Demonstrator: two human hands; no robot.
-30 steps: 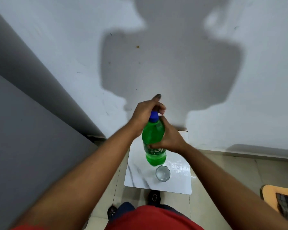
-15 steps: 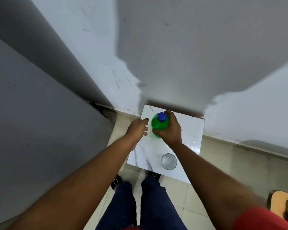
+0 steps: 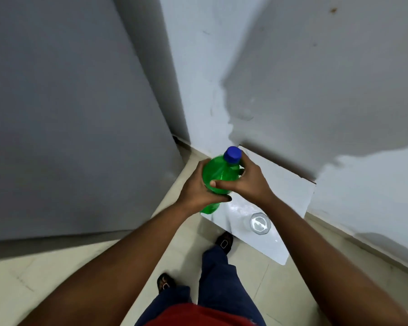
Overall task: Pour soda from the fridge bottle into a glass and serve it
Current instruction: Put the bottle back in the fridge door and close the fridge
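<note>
A green soda bottle [image 3: 218,171] with a blue cap [image 3: 232,154] is held in the air over the left edge of a small white marble table [image 3: 285,191]. My left hand [image 3: 194,188] grips the bottle's body from the left and below. My right hand [image 3: 250,182] grips it from the right, thumb across the front, fingers round the neck. The cap is on. A clear glass [image 3: 259,223] stands on the table's near part, to the right of the bottle and apart from both hands.
The grey fridge door [image 3: 80,114] stands shut close on the left. A pale wall [image 3: 316,90] runs behind the table. My legs and sandalled feet [image 3: 224,242] are on the tiled floor just before the table.
The bottle has come up off the table and shifted left. My left hand, free half a second ago, now grips the bottle's body. The view has swung toward the fridge.
</note>
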